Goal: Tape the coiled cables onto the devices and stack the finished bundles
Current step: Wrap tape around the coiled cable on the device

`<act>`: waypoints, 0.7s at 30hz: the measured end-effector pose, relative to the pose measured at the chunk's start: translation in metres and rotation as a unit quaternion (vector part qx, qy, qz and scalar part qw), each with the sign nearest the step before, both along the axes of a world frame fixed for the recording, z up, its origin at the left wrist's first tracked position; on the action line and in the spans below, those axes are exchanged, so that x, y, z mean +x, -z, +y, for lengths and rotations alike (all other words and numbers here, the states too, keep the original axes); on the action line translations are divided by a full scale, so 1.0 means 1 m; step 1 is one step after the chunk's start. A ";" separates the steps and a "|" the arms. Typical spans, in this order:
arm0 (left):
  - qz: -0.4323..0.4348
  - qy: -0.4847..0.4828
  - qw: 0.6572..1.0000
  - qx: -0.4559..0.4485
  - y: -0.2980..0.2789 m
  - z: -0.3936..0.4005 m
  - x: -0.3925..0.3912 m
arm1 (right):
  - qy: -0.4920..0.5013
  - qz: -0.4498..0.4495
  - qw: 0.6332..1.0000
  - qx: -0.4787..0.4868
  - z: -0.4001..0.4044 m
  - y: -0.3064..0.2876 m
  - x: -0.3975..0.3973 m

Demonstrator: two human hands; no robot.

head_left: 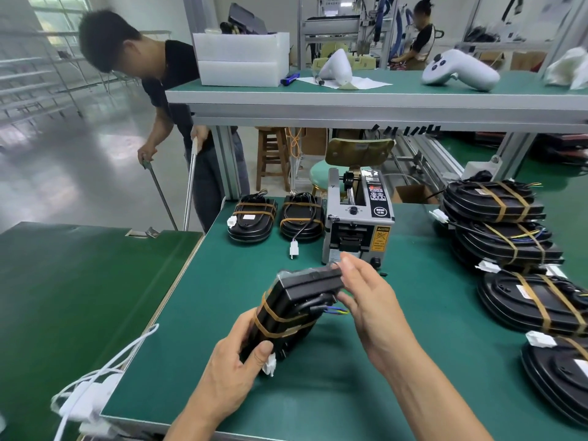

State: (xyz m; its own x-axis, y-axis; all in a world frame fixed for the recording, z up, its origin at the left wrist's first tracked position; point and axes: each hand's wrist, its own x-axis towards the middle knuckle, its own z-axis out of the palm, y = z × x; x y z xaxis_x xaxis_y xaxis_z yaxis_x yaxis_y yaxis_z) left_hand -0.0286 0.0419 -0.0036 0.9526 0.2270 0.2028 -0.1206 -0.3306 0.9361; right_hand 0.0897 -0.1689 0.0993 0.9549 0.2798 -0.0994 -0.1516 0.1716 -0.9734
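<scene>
Device (296, 313) sits tilted on edge above the near-centre of the green table (222, 281), cable taped on with two tan bands. Looks like a rigid plastic shell, probably light; smooth, so could slip. Left hand (235, 370) grips its near end, right hand (366, 297) pinches the far top edge. Best held by the shell edges, not by the loose wire ends (335, 310) or white plug (270, 366). Finished stack (502, 224) stands far right.
</scene>
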 end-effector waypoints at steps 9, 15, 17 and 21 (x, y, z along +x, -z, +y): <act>0.060 -0.150 0.965 -0.206 -0.009 0.007 0.018 | 0.060 -0.084 0.977 -0.188 -0.059 0.083 -0.027; 0.065 -0.211 0.911 -0.348 -0.050 0.027 0.108 | 0.060 -0.166 0.957 -0.228 -0.057 0.086 -0.028; 0.091 -0.205 0.912 -0.343 -0.067 0.033 0.150 | 0.059 -0.188 0.951 -0.240 -0.057 0.086 -0.026; 0.140 -0.203 0.914 -0.323 -0.085 0.040 0.228 | 0.076 -0.207 0.945 -0.241 -0.057 0.089 -0.026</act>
